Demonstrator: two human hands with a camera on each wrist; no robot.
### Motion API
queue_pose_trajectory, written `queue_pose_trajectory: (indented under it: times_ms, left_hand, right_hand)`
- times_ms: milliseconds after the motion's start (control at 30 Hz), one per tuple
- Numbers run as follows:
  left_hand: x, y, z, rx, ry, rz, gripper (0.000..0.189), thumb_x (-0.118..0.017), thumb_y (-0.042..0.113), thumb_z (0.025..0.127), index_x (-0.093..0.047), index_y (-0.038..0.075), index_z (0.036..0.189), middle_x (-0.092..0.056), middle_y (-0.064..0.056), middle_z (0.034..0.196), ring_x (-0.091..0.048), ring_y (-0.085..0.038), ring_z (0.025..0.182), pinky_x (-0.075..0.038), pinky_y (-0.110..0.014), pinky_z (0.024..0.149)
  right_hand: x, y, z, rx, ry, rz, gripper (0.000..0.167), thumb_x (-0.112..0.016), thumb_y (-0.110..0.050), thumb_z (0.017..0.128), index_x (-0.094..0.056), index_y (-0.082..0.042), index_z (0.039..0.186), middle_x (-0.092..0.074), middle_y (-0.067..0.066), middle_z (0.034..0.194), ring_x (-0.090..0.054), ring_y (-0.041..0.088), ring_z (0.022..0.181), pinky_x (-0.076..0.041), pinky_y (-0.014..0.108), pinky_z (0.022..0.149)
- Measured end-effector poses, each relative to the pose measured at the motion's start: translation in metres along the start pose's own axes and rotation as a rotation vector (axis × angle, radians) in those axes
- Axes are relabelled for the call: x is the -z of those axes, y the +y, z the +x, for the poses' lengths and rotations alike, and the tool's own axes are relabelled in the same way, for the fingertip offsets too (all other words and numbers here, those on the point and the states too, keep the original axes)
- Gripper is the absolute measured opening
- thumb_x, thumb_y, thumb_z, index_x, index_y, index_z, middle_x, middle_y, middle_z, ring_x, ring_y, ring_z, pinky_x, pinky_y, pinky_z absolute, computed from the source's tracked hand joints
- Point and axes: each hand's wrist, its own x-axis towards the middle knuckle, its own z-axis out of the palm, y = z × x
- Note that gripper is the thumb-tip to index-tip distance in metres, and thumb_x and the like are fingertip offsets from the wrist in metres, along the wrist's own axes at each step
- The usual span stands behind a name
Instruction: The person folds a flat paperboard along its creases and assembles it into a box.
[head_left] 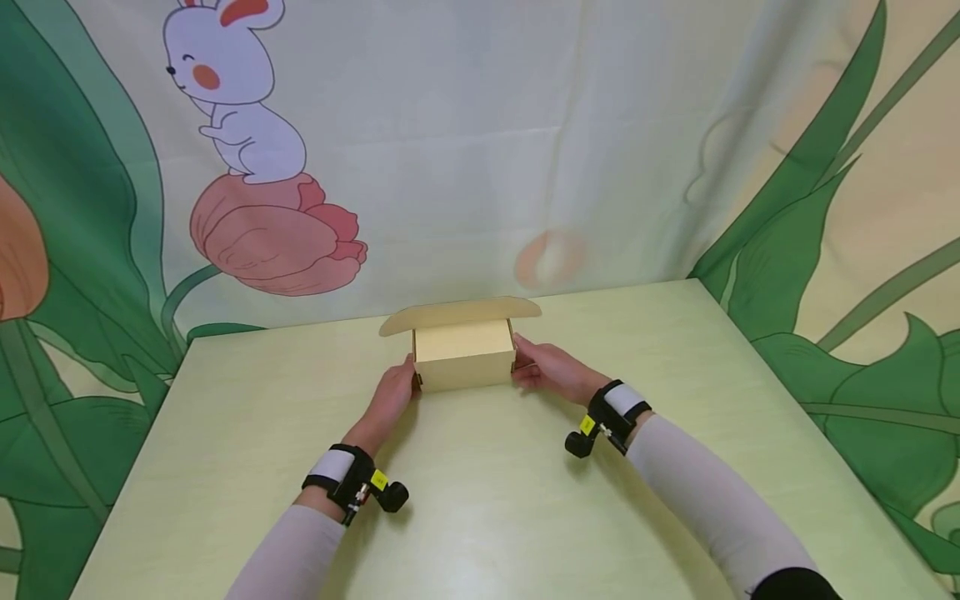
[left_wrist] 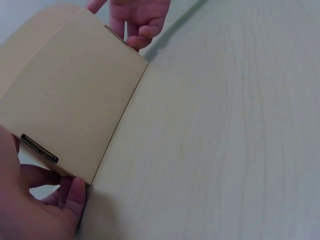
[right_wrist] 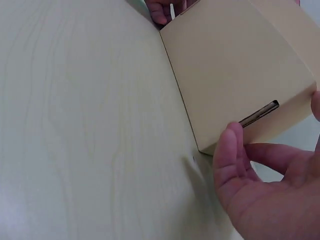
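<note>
A small plain cardboard box [head_left: 465, 371] sits near the far edge of the table, its long front face turned towards me. Along its back a wide flap [head_left: 461, 313] with rounded ends sticks up and out past both sides. My left hand [head_left: 392, 393] holds the box's left end, and in the left wrist view its fingertips [left_wrist: 75, 192] are bent in at the lower front corner. At the opposite end, my right hand [head_left: 555, 371] grips the side, fingertips [right_wrist: 231, 137] by a narrow slot [right_wrist: 260, 113] at the front edge. What the box contains is hidden.
The pale wood-grain table [head_left: 480, 500] reaches back to a printed curtain [head_left: 450, 167] with a rabbit, flowers and green leaves. Each wrist wears a strapped-on camera, the left camera [head_left: 392, 497] and the right camera [head_left: 579, 443] both jutting inward over the tabletop.
</note>
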Motion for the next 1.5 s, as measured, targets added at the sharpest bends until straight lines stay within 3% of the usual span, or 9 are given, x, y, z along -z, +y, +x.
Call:
queue_pose_trajectory:
  times_ms: [167, 400, 567, 667, 833, 1000, 1200, 1333, 1500]
  left_hand:
    - [-0.001, 0.004, 0.002, 0.047, 0.016, 0.04, 0.062, -0.022, 0.043, 0.108, -0.063, -0.002, 0.12, -0.059, -0.013, 0.109, -0.056, -0.022, 0.098, -0.039, -0.023, 0.083]
    - [-0.001, 0.005, 0.003, 0.045, 0.028, 0.059, 0.057, -0.023, 0.043, 0.107, -0.058, 0.002, 0.091, -0.058, -0.008, 0.09, -0.057, -0.021, 0.086, -0.039, -0.023, 0.076]
    - [0.0, 0.001, 0.001, 0.03, 0.026, -0.009, 0.056, -0.028, 0.042, 0.108, -0.064, -0.001, 0.105, -0.061, -0.007, 0.092, -0.056, -0.016, 0.085, -0.044, -0.023, 0.077]
    - [0.002, -0.002, 0.0, 0.014, 0.033, -0.043, 0.053, -0.031, 0.039, 0.108, -0.063, -0.002, 0.12, -0.063, -0.011, 0.104, -0.057, -0.018, 0.093, -0.048, -0.027, 0.084]
    - [0.017, -0.007, 0.0, -0.002, 0.075, -0.082, 0.049, -0.035, 0.032, 0.108, -0.052, -0.002, 0.138, -0.059, -0.021, 0.129, -0.058, -0.028, 0.114, -0.05, -0.037, 0.1]
    - [0.039, -0.006, 0.002, -0.021, 0.154, -0.107, 0.048, -0.034, 0.032, 0.109, -0.05, 0.0, 0.141, -0.059, -0.021, 0.133, -0.058, -0.028, 0.118, -0.05, -0.04, 0.105]
    - [0.054, 0.014, 0.005, -0.121, 0.283, -0.16, 0.046, -0.041, 0.037, 0.106, -0.056, 0.006, 0.137, -0.063, -0.014, 0.129, -0.061, -0.02, 0.114, -0.05, -0.032, 0.104]
    - [0.054, 0.032, 0.007, -0.235, 0.265, -0.179, 0.045, -0.042, 0.036, 0.106, -0.057, 0.006, 0.137, -0.063, -0.013, 0.133, -0.06, -0.021, 0.123, -0.046, -0.033, 0.109]
    - [0.049, 0.047, 0.006, -0.34, 0.229, -0.114, 0.042, -0.047, 0.033, 0.104, -0.058, 0.009, 0.137, -0.064, -0.011, 0.135, -0.056, -0.022, 0.131, -0.042, -0.038, 0.113]
  right_hand:
    - [-0.003, -0.006, 0.002, -0.036, 0.035, 0.007, 0.063, -0.033, -0.053, 0.104, -0.056, 0.001, 0.125, -0.056, 0.009, 0.103, -0.053, 0.019, 0.091, -0.049, 0.027, 0.083]
    - [-0.003, -0.004, 0.003, -0.05, 0.067, 0.02, 0.064, -0.036, -0.057, 0.103, -0.056, 0.0, 0.124, -0.057, 0.006, 0.102, -0.055, 0.017, 0.092, -0.049, 0.025, 0.082]
    - [-0.002, -0.002, 0.002, -0.034, 0.068, 0.024, 0.06, -0.039, -0.057, 0.101, -0.058, -0.003, 0.118, -0.058, 0.006, 0.103, -0.057, 0.015, 0.091, -0.051, 0.025, 0.083]
    - [0.0, 0.0, -0.001, -0.008, 0.061, -0.012, 0.06, -0.04, -0.057, 0.101, -0.056, -0.001, 0.117, -0.058, 0.008, 0.107, -0.06, 0.017, 0.094, -0.053, 0.028, 0.087]
    - [0.01, -0.004, -0.006, 0.01, 0.122, -0.097, 0.064, -0.047, -0.05, 0.101, -0.045, 0.002, 0.138, -0.054, 0.018, 0.129, -0.059, 0.028, 0.114, -0.05, 0.041, 0.103]
    - [0.026, -0.014, -0.01, 0.053, 0.211, -0.217, 0.063, -0.052, -0.041, 0.102, -0.039, -0.001, 0.148, -0.048, 0.024, 0.144, -0.053, 0.039, 0.128, -0.046, 0.05, 0.107]
    - [0.03, -0.034, -0.011, 0.22, 0.399, -0.306, 0.047, -0.061, -0.028, 0.098, -0.052, -0.006, 0.14, -0.058, 0.019, 0.129, -0.056, 0.038, 0.12, -0.049, 0.051, 0.101]
    - [0.021, -0.046, -0.01, 0.344, 0.486, -0.395, 0.041, -0.064, -0.022, 0.097, -0.059, -0.008, 0.135, -0.064, 0.017, 0.125, -0.061, 0.031, 0.115, -0.052, 0.044, 0.097]
    - [0.009, -0.054, -0.004, 0.441, 0.528, -0.492, 0.038, -0.065, -0.017, 0.096, -0.062, -0.005, 0.131, -0.065, 0.016, 0.131, -0.064, 0.03, 0.117, -0.053, 0.042, 0.099]
